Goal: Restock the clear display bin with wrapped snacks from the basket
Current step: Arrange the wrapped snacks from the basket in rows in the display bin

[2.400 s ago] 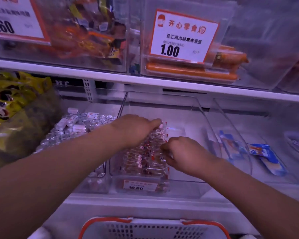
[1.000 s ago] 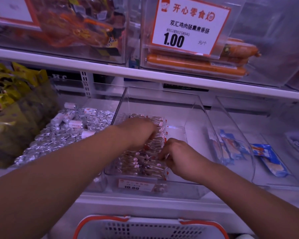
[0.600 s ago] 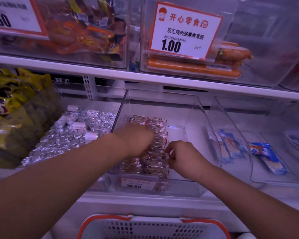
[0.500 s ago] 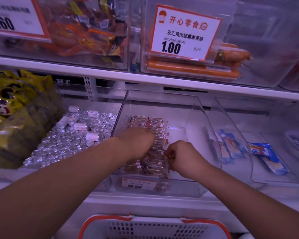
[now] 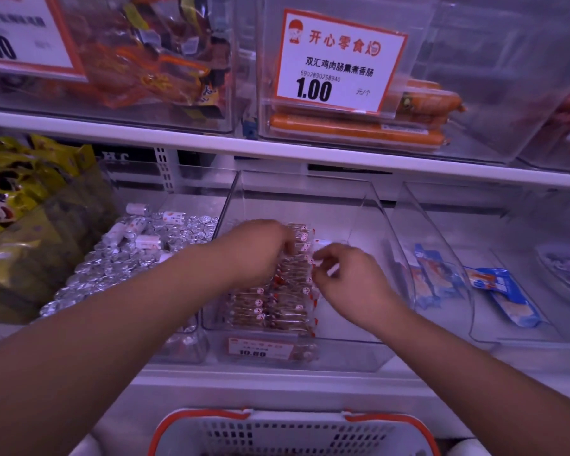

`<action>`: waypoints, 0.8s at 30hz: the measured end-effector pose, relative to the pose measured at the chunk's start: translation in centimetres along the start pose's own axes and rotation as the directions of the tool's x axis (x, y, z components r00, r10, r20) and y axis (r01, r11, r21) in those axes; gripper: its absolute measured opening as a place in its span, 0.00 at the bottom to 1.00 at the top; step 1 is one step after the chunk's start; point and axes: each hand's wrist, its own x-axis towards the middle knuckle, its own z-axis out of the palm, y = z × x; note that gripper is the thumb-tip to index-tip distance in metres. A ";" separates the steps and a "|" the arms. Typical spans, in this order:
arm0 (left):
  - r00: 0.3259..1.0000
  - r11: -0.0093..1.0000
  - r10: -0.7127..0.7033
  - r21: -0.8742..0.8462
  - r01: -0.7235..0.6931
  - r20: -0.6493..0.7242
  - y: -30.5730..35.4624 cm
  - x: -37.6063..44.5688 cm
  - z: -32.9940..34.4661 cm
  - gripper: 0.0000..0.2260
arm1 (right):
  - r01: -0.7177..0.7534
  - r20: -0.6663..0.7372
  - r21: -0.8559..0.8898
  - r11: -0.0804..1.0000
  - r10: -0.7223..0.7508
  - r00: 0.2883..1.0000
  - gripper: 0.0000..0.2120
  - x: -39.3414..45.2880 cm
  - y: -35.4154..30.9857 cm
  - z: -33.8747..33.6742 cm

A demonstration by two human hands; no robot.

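Both arms reach into the clear display bin (image 5: 369, 209) on the lower shelf. The wrapped snacks (image 5: 277, 304) lie in rows along the left side of this bin, small clear packets with red and white ends, stacked from the front wall back towards the middle. The left hand (image 5: 255, 250) rests palm-down on top of the far end of the rows, its fingers bent over the packets and touching them; whether it actually grips one I cannot tell. The right hand (image 5: 346, 274) sits just beside the rows on their right edge, thumb and forefinger pinching the end of a packet there. A price label (image 5: 260, 348) reading 10.80 is fixed to the front of the bin.

The white basket (image 5: 293, 432) with orange handles shows at the bottom edge, below the shelf and well apart from both hands. In the bin to the left lies a heap of foil-wrapped candies (image 5: 129, 261), and further left are yellow bags (image 5: 20, 179). To the right, blue packets (image 5: 504, 297) lie in neighbouring bins. On the upper shelf, orange sausages (image 5: 356, 130) sit behind a price sign (image 5: 339, 60) marked 1.00
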 end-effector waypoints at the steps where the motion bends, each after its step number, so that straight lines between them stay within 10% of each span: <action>1: 0.998 0.969 -0.009 -0.248 -0.005 -0.054 0.4 -0.2 -0.2 0.11 | -0.067 0.033 0.203 0.977 0.061 0.998 0.15 0.3 -0.3 -0.3; 3: 0.993 0.787 -0.033 -0.616 -0.043 -0.111 1.5 -0.5 -0.5 0.13 | -0.186 0.161 0.517 0.836 0.119 0.980 0.21 0.9 -0.6 -0.9; 6: 0.986 0.730 -0.059 -0.680 -0.063 -0.155 2.0 -0.5 0.0 0.15 | -0.112 0.158 0.572 0.813 0.025 0.987 0.10 0.8 -0.8 -1.8; 14: 0.996 0.993 0.026 0.114 -0.036 0.087 -0.1 -2.7 3.1 0.11 | 0.023 0.142 -0.239 0.971 0.011 0.990 0.08 0.4 0.4 -2.0; 24: 0.980 0.947 -0.091 0.319 0.030 0.180 0.3 -2.1 3.1 0.09 | 0.085 0.054 -0.468 0.880 -0.067 0.996 0.08 0.5 1.0 -1.4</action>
